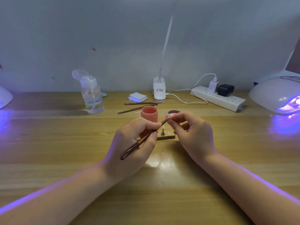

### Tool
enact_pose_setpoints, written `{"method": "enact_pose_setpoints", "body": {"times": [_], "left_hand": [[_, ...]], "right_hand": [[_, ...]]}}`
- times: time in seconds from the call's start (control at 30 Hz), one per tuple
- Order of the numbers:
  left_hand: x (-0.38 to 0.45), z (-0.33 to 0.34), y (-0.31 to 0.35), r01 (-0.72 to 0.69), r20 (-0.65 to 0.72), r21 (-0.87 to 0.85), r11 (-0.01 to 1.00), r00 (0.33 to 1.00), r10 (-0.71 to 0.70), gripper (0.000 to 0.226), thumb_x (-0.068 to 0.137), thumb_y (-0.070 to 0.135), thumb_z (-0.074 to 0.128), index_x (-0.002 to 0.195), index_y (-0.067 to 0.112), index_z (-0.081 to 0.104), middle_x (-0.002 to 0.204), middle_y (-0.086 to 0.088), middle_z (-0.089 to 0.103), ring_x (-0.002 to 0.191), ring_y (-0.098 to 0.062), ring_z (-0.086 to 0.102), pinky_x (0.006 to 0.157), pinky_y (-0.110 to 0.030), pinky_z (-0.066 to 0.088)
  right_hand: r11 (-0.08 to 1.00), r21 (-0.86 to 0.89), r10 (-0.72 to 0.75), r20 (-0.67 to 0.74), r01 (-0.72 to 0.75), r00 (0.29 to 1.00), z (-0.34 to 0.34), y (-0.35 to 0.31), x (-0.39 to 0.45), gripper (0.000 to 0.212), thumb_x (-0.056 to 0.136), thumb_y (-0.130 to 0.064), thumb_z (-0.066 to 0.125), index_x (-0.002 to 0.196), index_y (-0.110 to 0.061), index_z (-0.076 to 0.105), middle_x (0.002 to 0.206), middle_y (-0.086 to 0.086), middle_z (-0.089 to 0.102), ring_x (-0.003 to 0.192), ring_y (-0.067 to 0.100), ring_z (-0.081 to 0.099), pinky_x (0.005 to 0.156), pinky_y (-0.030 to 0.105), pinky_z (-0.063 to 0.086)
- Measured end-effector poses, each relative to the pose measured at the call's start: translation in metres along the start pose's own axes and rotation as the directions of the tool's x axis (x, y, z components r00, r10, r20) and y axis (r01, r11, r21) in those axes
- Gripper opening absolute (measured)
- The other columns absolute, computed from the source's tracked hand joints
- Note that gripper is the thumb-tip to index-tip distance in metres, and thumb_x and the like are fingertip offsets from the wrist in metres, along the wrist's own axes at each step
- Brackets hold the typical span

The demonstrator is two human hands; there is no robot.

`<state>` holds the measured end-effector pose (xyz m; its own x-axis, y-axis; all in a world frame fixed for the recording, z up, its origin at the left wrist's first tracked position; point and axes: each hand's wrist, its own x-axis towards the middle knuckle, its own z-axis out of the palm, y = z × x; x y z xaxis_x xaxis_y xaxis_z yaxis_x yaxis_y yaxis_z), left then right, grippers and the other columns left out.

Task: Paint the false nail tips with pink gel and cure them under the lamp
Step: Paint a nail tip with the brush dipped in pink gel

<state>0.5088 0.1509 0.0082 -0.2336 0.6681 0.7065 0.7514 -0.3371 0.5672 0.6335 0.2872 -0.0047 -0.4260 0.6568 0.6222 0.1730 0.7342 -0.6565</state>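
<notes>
My left hand [129, 143] grips a dark brown brush [141, 140], its tip reaching up to a small false nail tip [168, 118]. My right hand [193, 133] pinches that tip between thumb and fingers. Behind my left hand stands an open pink gel jar [149, 114], with its dark lid [173, 112] lying to the right. Between my hands a wooden holder [167, 136] carries a small metal stand and a round disc. A white curing lamp [274, 93] glows purple at the far right; a second lamp [4, 96] shows at the left edge.
A clear pump bottle [92, 95] stands at the back left. Two thin metal tools [139, 106] and a white pad stack [137, 96] lie behind the jar. A clip-on desk lamp [159, 90], a power strip [217, 98] with plugs and cables sit along the wall.
</notes>
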Motion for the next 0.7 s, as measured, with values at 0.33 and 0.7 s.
{"method": "enact_pose_setpoints", "body": {"times": [0.33, 0.7], "left_hand": [[-0.0015, 0.0014, 0.0004, 0.064, -0.031, -0.046, 0.997, 0.997, -0.066, 0.02, 0.087, 0.013, 0.059, 0.105, 0.014, 0.069, 0.095, 0.001, 0.071, 0.09, -0.012, 0.066, 0.076, -0.03, 0.052], [-0.0027, 0.0035, -0.0015, 0.151, -0.04, -0.187, 0.971, 0.986, -0.161, 0.017, 0.088, 0.02, 0.058, 0.102, 0.016, 0.066, 0.098, -0.001, 0.071, 0.091, -0.019, 0.066, 0.08, -0.045, 0.054]], "right_hand": [[1.0, 0.019, -0.01, 0.008, 0.01, 1.0, 0.0007, 0.0007, -0.0003, 0.008, 0.085, -0.027, 0.071, 0.09, -0.021, 0.073, 0.083, -0.013, 0.07, 0.064, 0.014, 0.064, 0.062, 0.042, 0.053], [0.998, 0.058, -0.027, 0.036, 0.025, 0.999, 0.0004, 0.002, 0.0, 0.014, 0.087, -0.028, 0.068, 0.093, -0.017, 0.073, 0.079, -0.01, 0.069, 0.066, 0.013, 0.064, 0.062, 0.044, 0.054]]}}
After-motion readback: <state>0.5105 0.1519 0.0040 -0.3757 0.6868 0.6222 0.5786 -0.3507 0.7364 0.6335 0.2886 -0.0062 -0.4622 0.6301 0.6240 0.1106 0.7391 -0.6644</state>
